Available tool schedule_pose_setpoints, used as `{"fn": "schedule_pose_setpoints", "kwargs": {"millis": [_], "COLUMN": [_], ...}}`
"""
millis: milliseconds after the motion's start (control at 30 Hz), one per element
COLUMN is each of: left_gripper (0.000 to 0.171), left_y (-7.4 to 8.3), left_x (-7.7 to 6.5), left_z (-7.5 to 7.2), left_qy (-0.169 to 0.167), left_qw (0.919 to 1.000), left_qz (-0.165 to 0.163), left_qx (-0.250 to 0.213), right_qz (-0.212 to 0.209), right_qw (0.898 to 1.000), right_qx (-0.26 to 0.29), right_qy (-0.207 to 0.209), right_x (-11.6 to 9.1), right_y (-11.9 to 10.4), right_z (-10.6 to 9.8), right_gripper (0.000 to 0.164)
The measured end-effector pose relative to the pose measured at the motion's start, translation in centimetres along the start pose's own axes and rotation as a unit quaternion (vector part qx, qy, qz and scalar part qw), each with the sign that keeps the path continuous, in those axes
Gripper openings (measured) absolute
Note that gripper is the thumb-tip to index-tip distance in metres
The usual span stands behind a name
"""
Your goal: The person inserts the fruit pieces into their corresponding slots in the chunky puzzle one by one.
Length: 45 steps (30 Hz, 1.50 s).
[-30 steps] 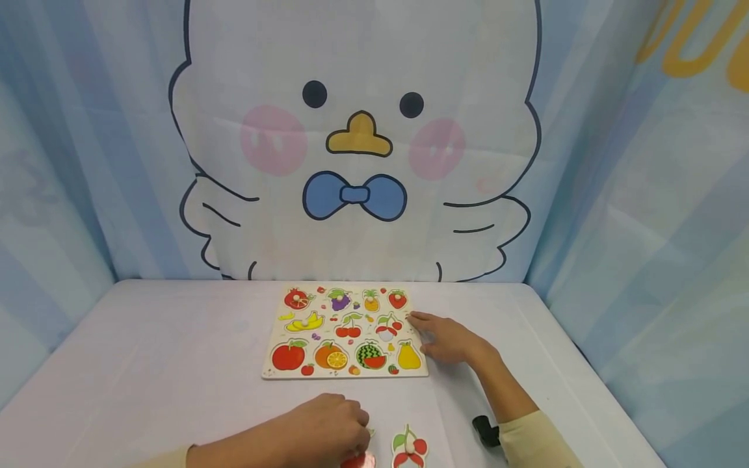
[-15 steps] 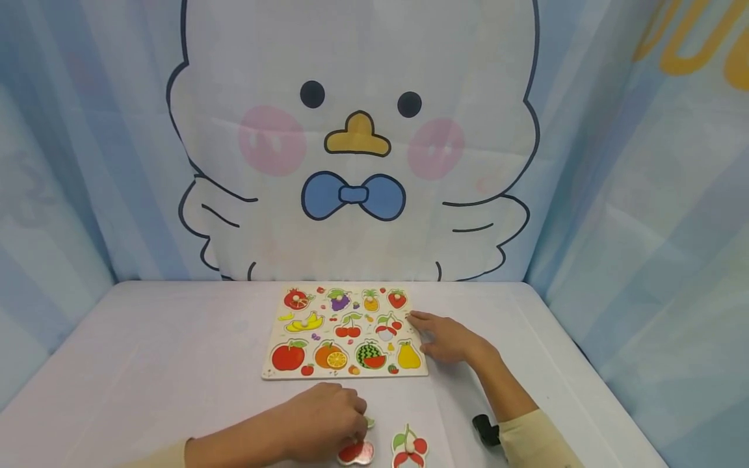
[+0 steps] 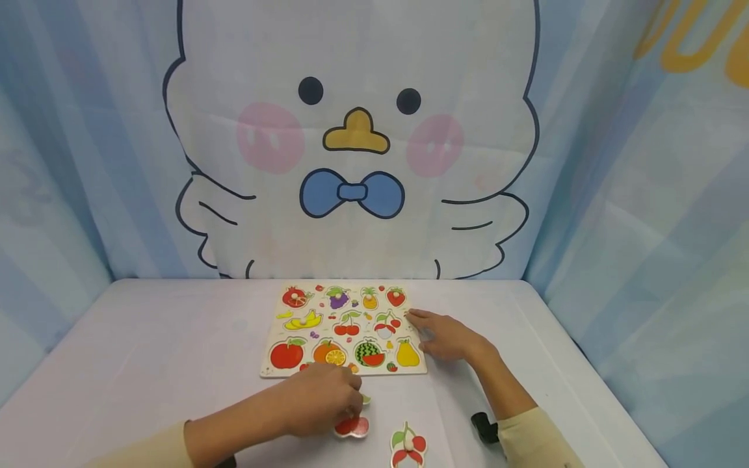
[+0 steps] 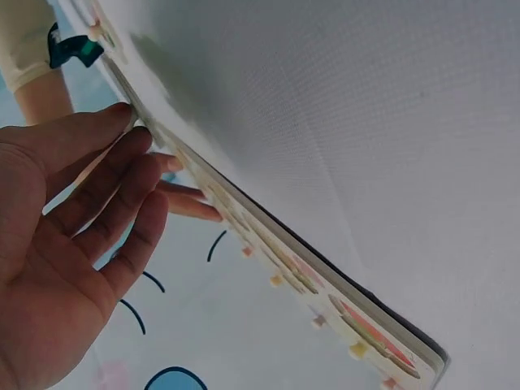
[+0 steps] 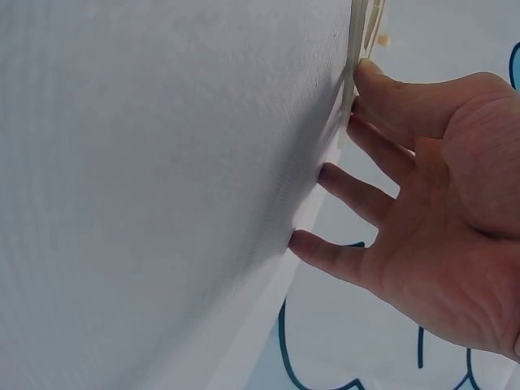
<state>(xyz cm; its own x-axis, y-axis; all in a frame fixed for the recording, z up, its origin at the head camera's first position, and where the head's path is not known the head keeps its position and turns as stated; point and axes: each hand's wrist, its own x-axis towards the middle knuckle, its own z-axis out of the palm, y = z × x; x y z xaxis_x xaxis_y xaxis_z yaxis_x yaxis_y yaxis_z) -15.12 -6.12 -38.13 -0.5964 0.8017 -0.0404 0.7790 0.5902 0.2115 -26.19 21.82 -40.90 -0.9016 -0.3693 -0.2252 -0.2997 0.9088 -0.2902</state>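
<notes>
My left hand (image 3: 320, 398) pinches a cherry puzzle piece (image 3: 352, 426) with a green leaf, just in front of the fruit puzzle board (image 3: 270, 370). The fingers cover the piece's upper part. In the left wrist view the left hand's (image 4: 89, 211) thumb and fingertips come together beside the board's edge (image 4: 325, 264); the piece is mostly hidden there. My right hand (image 3: 447, 338) rests at the board's right edge, fingers extended. The right wrist view shows that hand (image 5: 431, 195) with thumb and forefinger touching the board's edge (image 5: 356, 49) and other fingertips on the tablecloth.
A second red-fruit piece (image 3: 407, 447) with a pale knob lies on the white table (image 3: 146, 364) near the front. A dark object (image 3: 484, 428) sits by the right forearm. Behind the table hangs a curtain (image 3: 357, 247) with a cartoon bird.
My left hand has carried the cherry piece forward from the table's front, closer to the board. The right hand has stayed at the board's right edge.
</notes>
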Motion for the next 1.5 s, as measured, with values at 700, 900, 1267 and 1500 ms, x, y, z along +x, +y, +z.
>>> {"fn": "schedule_pose_setpoints", "kwargs": {"millis": [700, 900, 1267, 1500], "left_gripper": [0.010, 0.010, 0.008, 0.008], "left_y": [-3.0, -3.8, -5.8, -7.0], "left_x": [1.2, 1.7, 2.5, 3.2], "left_z": [-0.6, -0.8, -0.8, -0.7], "left_qy": [0.019, 0.023, 0.034, 0.048], "left_qw": [0.9989, 0.9982, 0.9956, 0.9948], "left_qz": [-0.038, -0.055, -0.086, -0.089], "left_qx": [-0.020, 0.005, -0.011, 0.008], "right_qz": [0.010, 0.007, 0.003, 0.005], "right_qw": [1.000, 1.000, 1.000, 1.000], "right_qx": [0.003, 0.005, 0.007, 0.009], "right_qy": [-0.004, -0.003, -0.002, -0.004], "right_x": [-0.1, -0.1, -0.1, -0.1], "right_y": [-0.1, -0.1, -0.2, -0.3], "right_z": [0.0, -0.1, -0.1, -0.2], "right_gripper": [0.067, 0.067, 0.066, 0.066]}}
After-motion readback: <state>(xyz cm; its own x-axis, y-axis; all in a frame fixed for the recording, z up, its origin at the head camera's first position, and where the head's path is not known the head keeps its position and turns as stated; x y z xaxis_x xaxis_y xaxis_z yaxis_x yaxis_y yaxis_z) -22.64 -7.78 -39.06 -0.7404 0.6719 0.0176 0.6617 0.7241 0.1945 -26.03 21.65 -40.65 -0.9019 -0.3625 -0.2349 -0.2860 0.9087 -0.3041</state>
